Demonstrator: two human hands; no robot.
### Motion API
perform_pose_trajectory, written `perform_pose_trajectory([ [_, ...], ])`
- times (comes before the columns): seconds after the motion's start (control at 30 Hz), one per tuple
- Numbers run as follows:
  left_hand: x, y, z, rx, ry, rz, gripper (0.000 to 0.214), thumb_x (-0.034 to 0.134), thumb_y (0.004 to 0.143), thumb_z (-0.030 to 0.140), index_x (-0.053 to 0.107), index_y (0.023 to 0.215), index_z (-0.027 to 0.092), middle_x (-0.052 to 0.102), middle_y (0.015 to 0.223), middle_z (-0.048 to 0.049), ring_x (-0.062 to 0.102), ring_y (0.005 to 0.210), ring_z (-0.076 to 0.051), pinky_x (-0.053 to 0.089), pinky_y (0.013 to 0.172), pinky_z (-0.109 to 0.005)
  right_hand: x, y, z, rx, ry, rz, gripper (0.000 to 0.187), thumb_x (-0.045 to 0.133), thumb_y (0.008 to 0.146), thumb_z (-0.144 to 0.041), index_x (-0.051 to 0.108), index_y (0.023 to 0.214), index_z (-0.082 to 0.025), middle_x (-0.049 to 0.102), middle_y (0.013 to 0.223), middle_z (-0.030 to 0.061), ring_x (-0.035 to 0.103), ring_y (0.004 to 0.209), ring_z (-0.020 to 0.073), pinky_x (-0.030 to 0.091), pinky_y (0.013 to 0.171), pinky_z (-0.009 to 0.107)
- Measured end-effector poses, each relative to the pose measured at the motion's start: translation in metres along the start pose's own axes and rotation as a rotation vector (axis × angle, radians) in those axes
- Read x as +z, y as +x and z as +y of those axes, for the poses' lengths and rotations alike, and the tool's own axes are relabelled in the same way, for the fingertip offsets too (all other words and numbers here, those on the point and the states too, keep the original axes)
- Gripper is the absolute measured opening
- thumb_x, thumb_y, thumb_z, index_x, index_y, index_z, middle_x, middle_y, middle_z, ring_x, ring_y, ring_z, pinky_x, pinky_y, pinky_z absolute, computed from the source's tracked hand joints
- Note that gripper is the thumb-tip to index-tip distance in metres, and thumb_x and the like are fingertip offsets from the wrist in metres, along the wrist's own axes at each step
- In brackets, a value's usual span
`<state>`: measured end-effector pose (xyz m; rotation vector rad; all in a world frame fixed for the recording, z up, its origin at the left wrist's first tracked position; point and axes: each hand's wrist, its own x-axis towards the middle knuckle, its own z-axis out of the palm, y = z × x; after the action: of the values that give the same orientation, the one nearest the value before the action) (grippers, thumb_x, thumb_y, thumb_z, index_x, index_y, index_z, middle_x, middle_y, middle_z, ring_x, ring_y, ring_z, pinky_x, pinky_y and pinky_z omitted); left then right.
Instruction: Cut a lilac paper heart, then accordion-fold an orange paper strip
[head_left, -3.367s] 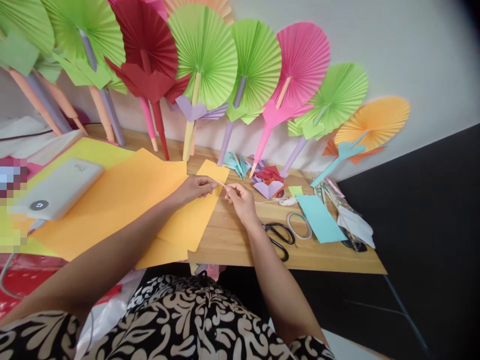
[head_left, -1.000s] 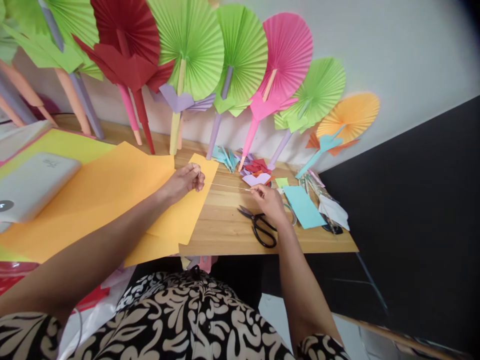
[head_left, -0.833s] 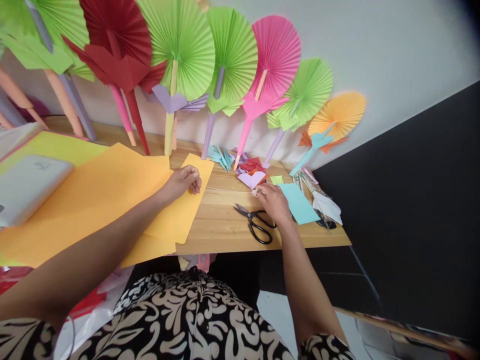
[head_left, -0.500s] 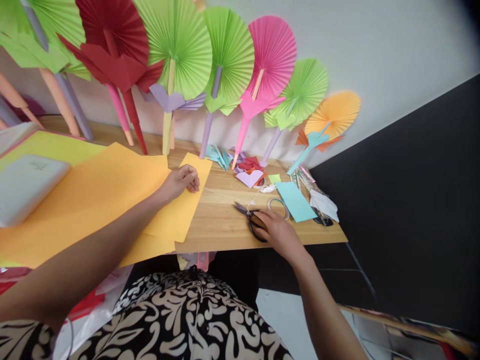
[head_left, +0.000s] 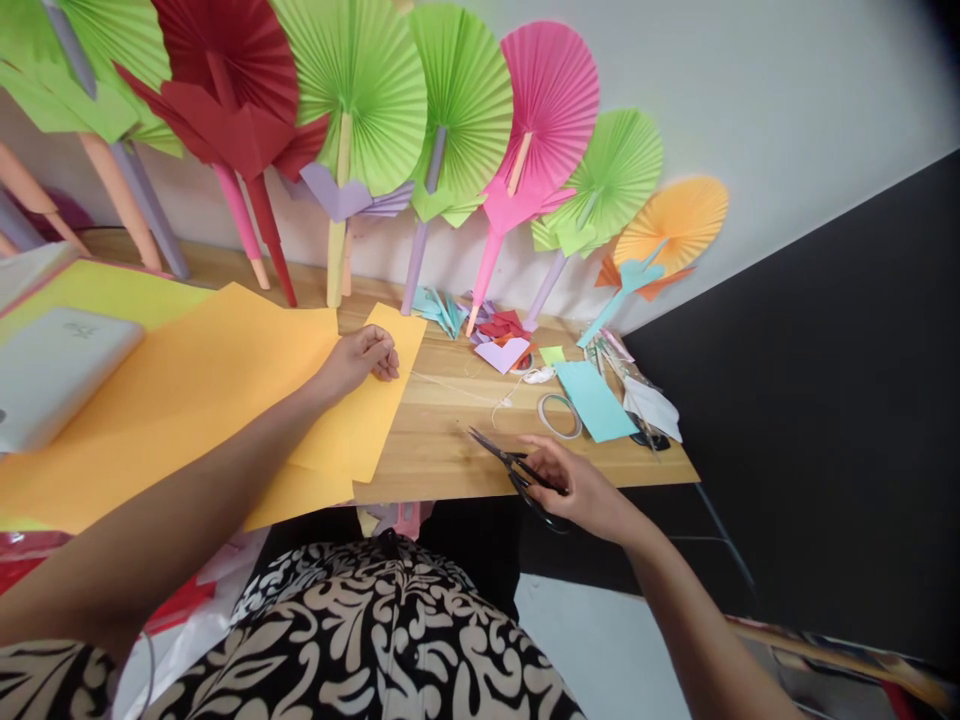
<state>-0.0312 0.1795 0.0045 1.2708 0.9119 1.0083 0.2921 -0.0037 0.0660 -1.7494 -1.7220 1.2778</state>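
My left hand [head_left: 361, 357] rests curled on an orange paper sheet [head_left: 225, 390], its fingers pinched on one end of a thin white thread [head_left: 457, 388]. That thread runs right across the wooden table [head_left: 442, 450] toward a small white spool [head_left: 537, 376]. Near the table's front edge, my right hand [head_left: 581, 492] grips the black scissors [head_left: 517, 470] by their handles. The blades point left and up, lifted just off the wood.
Pleated paper fans [head_left: 360, 90] in green, red, pink and orange lean along the wall. A tape ring [head_left: 560, 414], a teal paper piece [head_left: 596, 400] and folded scraps [head_left: 501, 340] lie at the right. A white device [head_left: 52, 370] sits on yellow paper at the left.
My right hand let go of the thread, dropped to the scissors and has picked them up, drawing them toward the front edge. The left hand has stayed in place.
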Motion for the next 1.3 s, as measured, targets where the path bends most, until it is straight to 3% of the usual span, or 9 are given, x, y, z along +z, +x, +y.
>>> perform_pose_trajectory([
  [0.17, 0.000, 0.000, 0.003, -0.032, -0.064, -0.029, 0.040, 0.075, 0.082, 0.048, 0.051, 0.082, 0.016, 0.068, 0.073, -0.0034, 0.070, 0.062, -0.017, 0.055, 0.055, -0.024, 0.023, 0.006, -0.013, 0.261, 0.648, 0.005, 0.057, 0.076, 0.076, -0.055, 0.060, 0.121, -0.023, 0.042, 0.071, -0.0056, 0.035, 0.055, 0.0074, 0.028, 0.042, 0.017],
  [0.23, 0.000, 0.000, 0.003, -0.030, -0.082, -0.041, 0.044, 0.077, 0.080, 0.052, 0.051, 0.082, 0.016, 0.068, 0.073, -0.0034, 0.070, 0.062, -0.017, 0.055, 0.056, -0.024, 0.031, 0.012, -0.017, 0.302, 0.774, -0.040, 0.058, 0.073, 0.077, -0.064, 0.061, 0.117, -0.024, 0.046, 0.074, -0.0040, 0.039, 0.057, 0.0075, 0.031, 0.041, 0.015],
  [0.33, 0.000, 0.000, 0.002, -0.030, -0.107, -0.052, 0.049, 0.079, 0.077, 0.057, 0.052, 0.082, 0.016, 0.068, 0.073, -0.0035, 0.070, 0.063, -0.017, 0.055, 0.057, -0.024, 0.036, 0.020, -0.021, 0.337, 0.848, -0.139, 0.056, 0.066, 0.081, -0.068, 0.062, 0.114, -0.023, 0.049, 0.073, -0.0036, 0.044, 0.057, 0.0089, 0.049, 0.047, 0.020],
  [0.47, -0.001, -0.002, 0.004, -0.025, -0.184, -0.086, 0.049, 0.080, 0.077, 0.056, 0.052, 0.082, 0.016, 0.069, 0.075, -0.0040, 0.070, 0.064, -0.017, 0.056, 0.060, -0.025, 0.038, 0.032, -0.025, 0.361, 0.882, -0.171, 0.051, 0.059, 0.087, -0.066, 0.062, 0.113, -0.023, 0.055, 0.075, -0.0012, 0.054, 0.064, 0.0127, 0.063, 0.063, 0.034],
  [0.57, -0.001, -0.004, 0.007, -0.023, -0.224, -0.125, 0.046, 0.079, 0.079, 0.053, 0.052, 0.084, 0.016, 0.070, 0.077, -0.0042, 0.070, 0.065, -0.016, 0.055, 0.060, -0.025, 0.042, 0.046, -0.028, 0.393, 0.882, -0.165, 0.049, 0.053, 0.091, -0.066, 0.063, 0.111, -0.022, 0.057, 0.074, -0.0003, 0.056, 0.063, 0.0131, 0.062, 0.060, 0.032],
  [0.8, 0.000, -0.006, 0.012, -0.025, -0.248, -0.182, 0.047, 0.081, 0.078, 0.054, 0.052, 0.083, 0.016, 0.069, 0.076, -0.0039, 0.070, 0.065, -0.018, 0.055, 0.058, -0.025, 0.049, 0.075, -0.036, 0.460, 0.840, -0.020, 0.046, 0.053, 0.090, -0.064, 0.062, 0.100, -0.020, 0.052, 0.065, -0.0038, 0.045, 0.048, 0.0086, 0.045, 0.041, 0.020],
  [1.0, -0.003, -0.005, 0.009, -0.043, -0.186, -0.169, 0.044, 0.078, 0.081, 0.053, 0.054, 0.083, 0.016, 0.068, 0.074, -0.0031, 0.068, 0.060, -0.015, 0.052, 0.056, -0.024, 0.047, 0.078, -0.027, 0.351, 0.747, -0.027, 0.047, 0.060, 0.086, -0.064, 0.062, 0.100, -0.019, 0.048, 0.061, -0.0067, 0.038, 0.042, 0.0056, 0.029, 0.035, 0.016],
  [1.17, -0.003, -0.006, 0.007, -0.046, -0.101, -0.183, 0.038, 0.072, 0.085, 0.050, 0.052, 0.082, 0.018, 0.066, 0.070, -0.0027, 0.064, 0.057, -0.014, 0.047, 0.053, -0.023, 0.048, 0.077, -0.017, 0.238, 0.654, -0.035, 0.057, 0.063, 0.081, -0.071, 0.062, 0.103, -0.017, 0.042, 0.053, -0.0103, 0.029, 0.037, 0.0040, 0.025, 0.033, 0.016],
  [1.3, -0.001, -0.004, 0.006, -0.057, -0.020, -0.163, 0.030, 0.070, 0.084, 0.042, 0.052, 0.082, 0.019, 0.054, 0.056, 0.0031, 0.047, 0.046, -0.009, 0.032, 0.046, -0.019, 0.049, 0.077, -0.015, 0.215, 0.616, -0.035, 0.063, 0.062, 0.080, -0.074, 0.063, 0.104, -0.016, 0.038, 0.050, -0.0117, 0.029, 0.035, 0.0041, 0.024, 0.032, 0.016],
])
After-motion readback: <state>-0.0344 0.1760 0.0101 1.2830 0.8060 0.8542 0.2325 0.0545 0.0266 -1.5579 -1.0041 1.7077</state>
